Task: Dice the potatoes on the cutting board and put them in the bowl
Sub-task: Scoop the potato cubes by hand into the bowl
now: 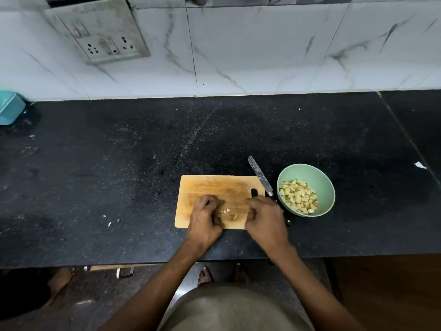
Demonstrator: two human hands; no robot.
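A few pale potato pieces (228, 210) are lying on the wooden cutting board (214, 187), low and right of centre in the frame, in the gap between the two hands. The left hand (205, 217) is resting on the board's lower left part with its fingers curled inward toward the pieces; whether they are pinching any piece cannot be told. The right hand (265, 218) is covering the board's lower right corner, fingers bent down onto the surface, and what it is holding, if anything, is hidden beneath it. Just right of the board, a knife (260, 176) is lying on the counter, its blade pointing toward the upper left and its handle end disappearing behind the right hand. Beside the knife, further right, a light green bowl (319, 177) is holding a heap of diced potato (298, 197). All of these are sitting on a black speckled countertop (119, 163). Beyond it, white marble-patterned wall tiles (262, 56) are filling the upper frame, with a socket plate (100, 32) at upper left. A teal container (10, 107) is showing at the left edge.
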